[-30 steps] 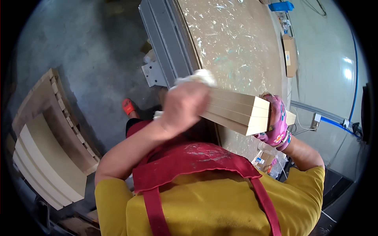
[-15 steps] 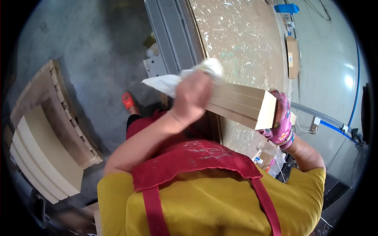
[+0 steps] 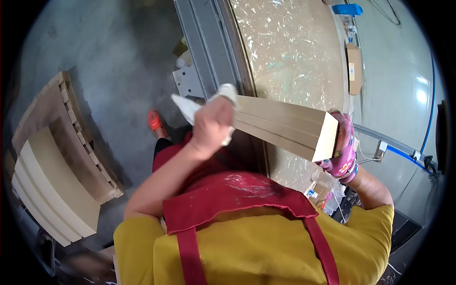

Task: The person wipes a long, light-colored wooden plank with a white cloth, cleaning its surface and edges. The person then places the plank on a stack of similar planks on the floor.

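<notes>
A bundle of long beige boards, stacked flush with thin seams along the side, reaches from my left hand over to my right. My bare left hand is closed around a white cloth, at the boards' left end; part of the cloth sticks out past the fist. In a pink flowered glove, my right hand grips the squared right end of the boards. Its fingers are partly hidden behind that end.
Under the boards is a bench top flecked with pale shavings, beside grey metal rails. On the floor at left, more beige boards lie on a wooden pallet. A cardboard box and blue object lie far right.
My left hand has moved left with the white cloth, baring more of the boards' upper side. The boards' right end and my gloved hand have shifted slightly right.
</notes>
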